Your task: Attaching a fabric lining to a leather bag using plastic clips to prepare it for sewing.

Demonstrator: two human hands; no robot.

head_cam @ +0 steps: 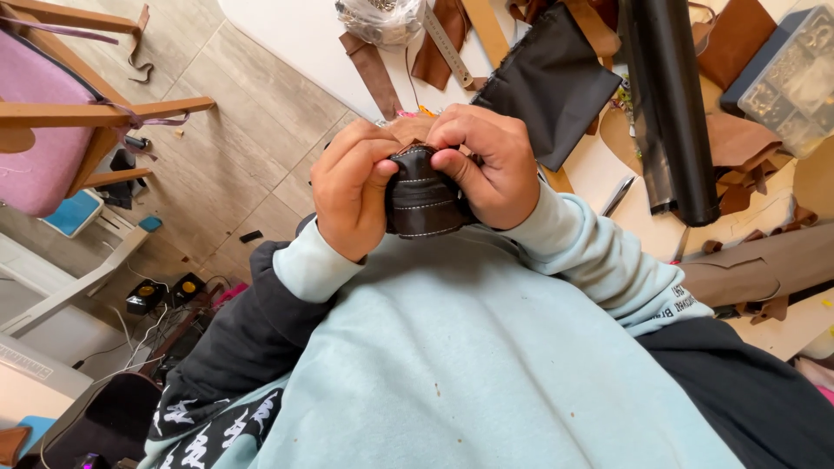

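Hands at chest height, left of the black roll [669,113] and nearer the body, both closed tight on a small dark leather piece [423,204] with pale stitch lines across it. Left hand [352,195] curled around the side of the piece farther from the roll, thumb pressed onto the top edge. Right hand [486,165] clamped over the side nearer the roll, fingers bent down across the upper rim. Tan leather showing just behind the knuckles, touching the dark piece.

Just left of the roll, a black fabric sheet [556,82], flat on the white worktable [295,35]. Farther left of the roll, a metal ruler [447,43] and a clear plastic bag [382,19]. Right of the roll, brown leather scraps [738,143] and a clear box of metal fittings [795,78]. Far left of the roll, off the table, a pink chair [43,130].

Judging by the grip, best done with both thumbs kept close to the stitched edge, pressure even on both sides, the fold worked a little at a time rather than forced. Worth keeping nails off the grain to avoid marks, and the seam itself spared any hard pull.
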